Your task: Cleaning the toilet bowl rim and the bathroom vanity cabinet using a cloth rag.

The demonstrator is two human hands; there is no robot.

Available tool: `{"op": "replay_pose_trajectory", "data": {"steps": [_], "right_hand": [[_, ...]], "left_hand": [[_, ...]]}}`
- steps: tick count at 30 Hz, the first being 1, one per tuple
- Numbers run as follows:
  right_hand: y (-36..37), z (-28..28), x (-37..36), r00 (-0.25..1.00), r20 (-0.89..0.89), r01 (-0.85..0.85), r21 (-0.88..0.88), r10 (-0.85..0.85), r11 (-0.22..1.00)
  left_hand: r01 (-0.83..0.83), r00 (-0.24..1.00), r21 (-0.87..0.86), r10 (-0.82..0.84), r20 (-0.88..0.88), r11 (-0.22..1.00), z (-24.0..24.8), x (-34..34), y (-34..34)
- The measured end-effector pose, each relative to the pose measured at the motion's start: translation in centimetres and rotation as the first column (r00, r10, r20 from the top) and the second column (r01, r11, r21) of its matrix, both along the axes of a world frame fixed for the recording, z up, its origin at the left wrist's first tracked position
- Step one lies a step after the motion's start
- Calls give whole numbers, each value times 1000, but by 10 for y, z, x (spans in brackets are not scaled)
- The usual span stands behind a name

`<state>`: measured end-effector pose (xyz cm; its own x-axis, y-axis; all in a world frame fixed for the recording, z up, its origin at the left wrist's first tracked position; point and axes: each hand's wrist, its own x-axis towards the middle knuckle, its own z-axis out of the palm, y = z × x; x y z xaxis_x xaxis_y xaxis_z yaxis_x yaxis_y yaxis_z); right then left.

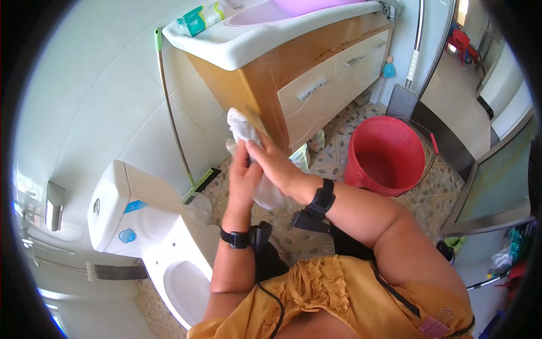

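Observation:
My left hand and my right hand are close together in front of the vanity cabinet, fingers closed. From between them a white, rough-textured cloth-like bundle sticks up toward the cabinet corner. Below the fingers hangs a clear plastic bag, partly hidden by my hands. Which fingers grip the bundle and which the bag is hard to make out. Each wrist wears a black strap.
A white toilet stands at the left, with a green-handled squeegee against the wall. The sink counter bears a green-and-white packet. On the pebble-patterned floor at right stands a red bucket, near a grey-headed brush.

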<state>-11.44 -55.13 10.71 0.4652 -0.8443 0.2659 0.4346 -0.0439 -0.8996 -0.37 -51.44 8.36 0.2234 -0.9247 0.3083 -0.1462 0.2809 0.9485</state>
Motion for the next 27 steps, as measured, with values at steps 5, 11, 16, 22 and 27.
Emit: {"op": "replay_pose_trajectory", "data": {"steps": [5, 11, 16, 22, 27], "right_hand": [[-19, -24, 5, 960, -9, 281, 24, -281, 959], [-36, 17, -20, 880, 185, 440, 28, -437, 898], [-67, 41, -21, 601, 319, 593, -793, -733, 141], [-100, -5, 13, 605, -11, 258, -943, -796, 209], [-103, -23, 13, 541, -4, 268, -947, -841, 177]], "left_hand": [[120, 832, -150, -182, -524, 981, 14, -11, -1], [-228, 767, 25, 195, -611, 973, -20, 13, -24], [-237, 811, 164, 288, -510, 958, -36, 5, -46], [-47, 909, 108, 87, -407, 993, -65, 1, -67], [37, 919, 118, 13, -395, 992, -66, -12, -67]]}}
